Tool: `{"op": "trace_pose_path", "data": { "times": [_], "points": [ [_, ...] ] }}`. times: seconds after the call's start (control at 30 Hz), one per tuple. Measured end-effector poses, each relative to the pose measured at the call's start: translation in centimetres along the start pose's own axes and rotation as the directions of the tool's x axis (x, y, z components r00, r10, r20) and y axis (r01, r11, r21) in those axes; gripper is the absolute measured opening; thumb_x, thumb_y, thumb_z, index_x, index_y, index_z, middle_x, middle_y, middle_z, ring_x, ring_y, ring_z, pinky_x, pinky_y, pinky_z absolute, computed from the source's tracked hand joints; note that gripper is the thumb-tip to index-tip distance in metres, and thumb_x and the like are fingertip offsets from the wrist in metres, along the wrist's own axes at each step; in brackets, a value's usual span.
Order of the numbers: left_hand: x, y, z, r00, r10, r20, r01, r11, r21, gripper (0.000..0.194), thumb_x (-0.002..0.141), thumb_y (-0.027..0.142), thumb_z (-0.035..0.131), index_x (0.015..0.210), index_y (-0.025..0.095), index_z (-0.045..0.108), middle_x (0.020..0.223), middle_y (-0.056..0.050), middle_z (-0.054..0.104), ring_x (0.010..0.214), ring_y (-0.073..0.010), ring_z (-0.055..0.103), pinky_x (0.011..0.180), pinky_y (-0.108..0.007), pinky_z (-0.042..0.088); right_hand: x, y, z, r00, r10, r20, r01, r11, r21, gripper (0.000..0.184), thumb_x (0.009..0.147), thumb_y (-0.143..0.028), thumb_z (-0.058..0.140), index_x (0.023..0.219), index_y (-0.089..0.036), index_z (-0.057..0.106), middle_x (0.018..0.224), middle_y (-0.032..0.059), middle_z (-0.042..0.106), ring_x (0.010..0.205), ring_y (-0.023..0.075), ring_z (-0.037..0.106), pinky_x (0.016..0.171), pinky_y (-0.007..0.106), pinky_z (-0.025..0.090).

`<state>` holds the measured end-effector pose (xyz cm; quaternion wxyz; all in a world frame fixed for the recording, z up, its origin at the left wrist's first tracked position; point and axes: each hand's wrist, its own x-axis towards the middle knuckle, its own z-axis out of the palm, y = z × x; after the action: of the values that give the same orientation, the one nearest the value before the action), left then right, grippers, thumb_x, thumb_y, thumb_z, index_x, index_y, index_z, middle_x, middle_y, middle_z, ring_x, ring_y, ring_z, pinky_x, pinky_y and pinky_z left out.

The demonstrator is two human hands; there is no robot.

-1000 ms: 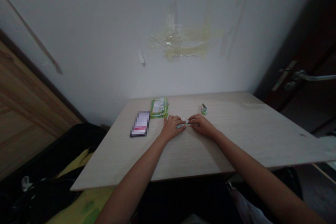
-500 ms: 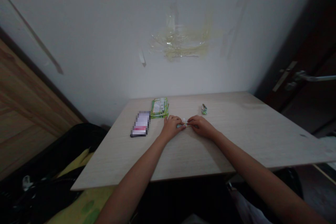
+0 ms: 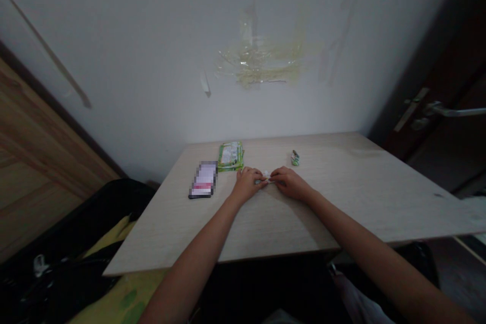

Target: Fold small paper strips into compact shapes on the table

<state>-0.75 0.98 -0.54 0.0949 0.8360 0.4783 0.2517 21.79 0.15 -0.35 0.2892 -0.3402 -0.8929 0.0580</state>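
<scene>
Both of my hands rest on the pale wooden table (image 3: 341, 212), fingertips meeting at its middle. My left hand (image 3: 247, 185) and my right hand (image 3: 289, 182) are closed in a pinch on a small white and green wrapped piece (image 3: 266, 177) held between them just above the tabletop. Most of the piece is hidden by my fingers. A green packet (image 3: 230, 155) lies a little beyond my left hand. A small crumpled green wrapper (image 3: 295, 157) lies just beyond my right hand.
A phone (image 3: 202, 179) lies flat to the left of my left hand. The table backs onto a white wall with tape remains (image 3: 261, 63). A dark door with a metal handle (image 3: 436, 110) is at the right. A black and yellow bag (image 3: 76, 263) sits low left.
My two hands have drawn slightly closer together, and less of the small piece shows between the fingers. Everything else on the table stays put.
</scene>
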Motion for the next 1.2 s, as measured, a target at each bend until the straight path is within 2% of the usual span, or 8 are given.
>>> {"op": "trace_pose_path", "data": {
  "times": [0.37,0.67,0.97,1.2],
  "points": [
    [0.0,0.2,-0.4,1.0,-0.006,0.009,0.006,1.0,0.008,0.025,0.091,0.049,0.06,0.1,0.034,0.078,0.111,0.001,0.073,0.112,-0.0214,0.053,0.104,-0.042,0.03,0.2,0.5,0.3,1.0,0.019,-0.005,-0.019,0.998,0.052,0.02,0.092,-0.022,0.06,0.101,-0.021,0.078,0.102,0.01,0.073,0.097,0.0206,0.065,0.09,0.036,0.051],
    [0.1,0.3,-0.8,0.999,0.007,0.035,-0.008,0.999,0.041,0.025,0.089,0.049,0.063,0.099,0.033,0.078,0.109,0.0,0.075,0.113,-0.0222,0.051,0.106,-0.043,0.027,0.3,1.0,0.4,0.995,0.101,-0.007,-0.1,0.991,0.091,0.019,0.091,-0.023,0.061,0.099,-0.022,0.078,0.095,0.0078,0.074,0.091,0.0195,0.065,0.087,0.033,0.051],
    [0.0,0.9,-1.1,1.0,-0.004,-0.003,0.004,0.996,0.091,0.02,0.091,0.044,0.062,0.095,0.033,0.078,0.106,0.0,0.075,0.114,-0.0244,0.05,0.109,-0.05,0.018,0.7,1.1,0.9,0.978,0.201,-0.055,-0.201,0.979,-0.007,0.019,0.092,-0.027,0.062,0.099,-0.019,0.078,0.087,0.0082,0.071,0.088,0.0203,0.063,0.082,0.031,0.048],
    [0.4,1.1,-0.6,0.997,-0.066,-0.029,0.069,0.994,0.089,0.021,0.091,0.042,0.062,0.104,0.033,0.076,0.106,-0.001,0.075,0.112,-0.0246,0.054,0.107,-0.049,0.023,1.2,1.2,1.0,0.96,0.275,-0.045,-0.278,0.957,-0.079,0.022,0.092,-0.031,0.061,0.097,-0.019,0.079,0.086,0.0082,0.07,0.085,0.0204,0.062,0.08,0.03,0.045]
  ]
}}
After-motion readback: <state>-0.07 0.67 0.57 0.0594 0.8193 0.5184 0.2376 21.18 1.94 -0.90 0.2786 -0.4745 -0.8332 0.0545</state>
